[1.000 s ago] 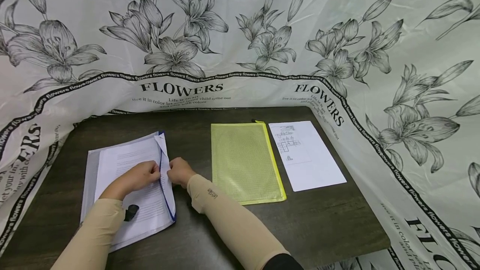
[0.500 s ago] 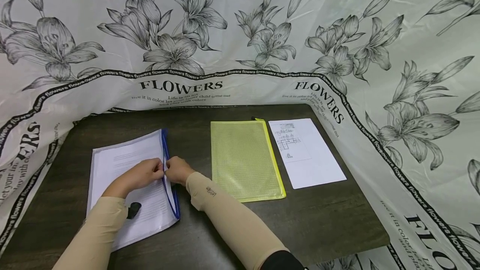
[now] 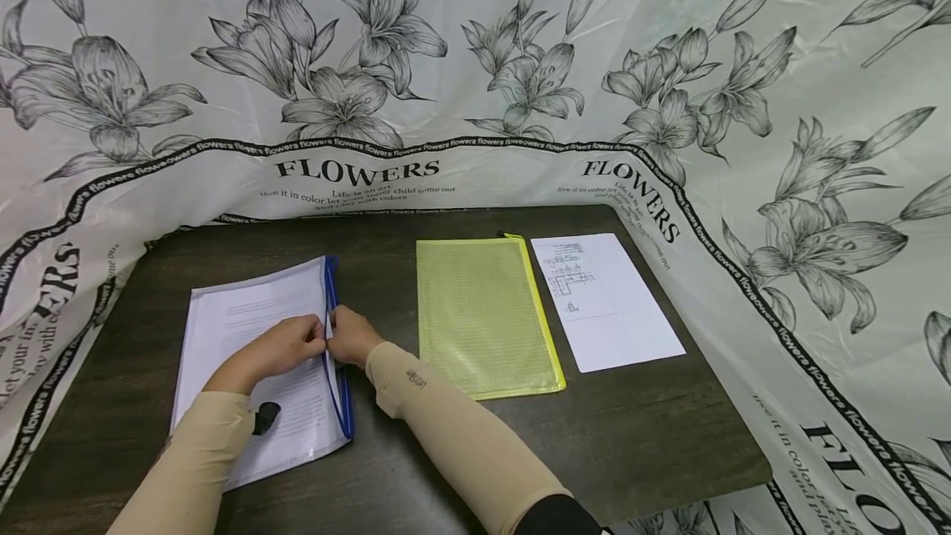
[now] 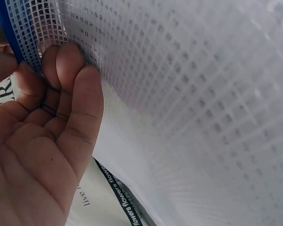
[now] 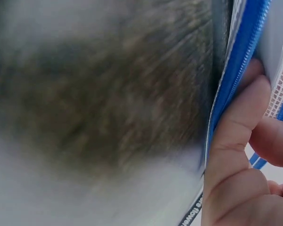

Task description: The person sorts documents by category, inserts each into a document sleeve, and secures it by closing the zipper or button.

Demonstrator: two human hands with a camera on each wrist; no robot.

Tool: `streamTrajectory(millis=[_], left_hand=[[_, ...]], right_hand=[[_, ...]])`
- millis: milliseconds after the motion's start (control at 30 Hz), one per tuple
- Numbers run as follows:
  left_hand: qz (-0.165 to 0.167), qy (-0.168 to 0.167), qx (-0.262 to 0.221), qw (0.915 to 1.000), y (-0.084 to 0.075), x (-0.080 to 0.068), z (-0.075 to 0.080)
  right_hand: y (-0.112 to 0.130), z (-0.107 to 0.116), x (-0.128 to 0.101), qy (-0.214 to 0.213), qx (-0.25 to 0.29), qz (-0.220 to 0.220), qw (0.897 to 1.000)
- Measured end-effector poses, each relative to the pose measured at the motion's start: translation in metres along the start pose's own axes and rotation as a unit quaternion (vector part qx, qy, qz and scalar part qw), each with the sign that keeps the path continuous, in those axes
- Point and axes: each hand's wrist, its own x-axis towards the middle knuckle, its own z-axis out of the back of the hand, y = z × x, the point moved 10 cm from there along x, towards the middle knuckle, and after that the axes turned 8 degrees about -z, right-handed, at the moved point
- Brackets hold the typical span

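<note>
While both hands are pinching its blue zipper edge | white mesh pouch (image 3: 253,370) is lying flatter on counter (image 3: 446,452), papers now tucked inside | left hand (image 3: 278,347), right hand (image 3: 352,337) gripping.

A yellow mesh pouch (image 3: 483,316) lies beside a printed sheet (image 3: 603,301).

A dark wooden table (image 3: 631,436) stands before a flower-printed white cloth backdrop (image 3: 475,64).
</note>
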Motion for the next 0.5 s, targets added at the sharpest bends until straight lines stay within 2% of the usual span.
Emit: streamTrajectory(millis=[200,433,500], left_hand=[[0.012,0.001,-0.018,0.9998,0.007,-0.002,-0.003],[0.023,-0.003,-0.039,0.999,0.011,-0.006,-0.002],[0.021,-0.002,-0.036,0.9991,0.01,-0.005,-0.003]], right_hand=[[-0.004,-0.003,0.001,0.006,0.015,-0.016,1.0],[-0.011,-0.005,0.007,0.023,0.081,-0.04,0.996],[-0.011,-0.003,0.007,0.021,0.081,-0.04,0.996]])
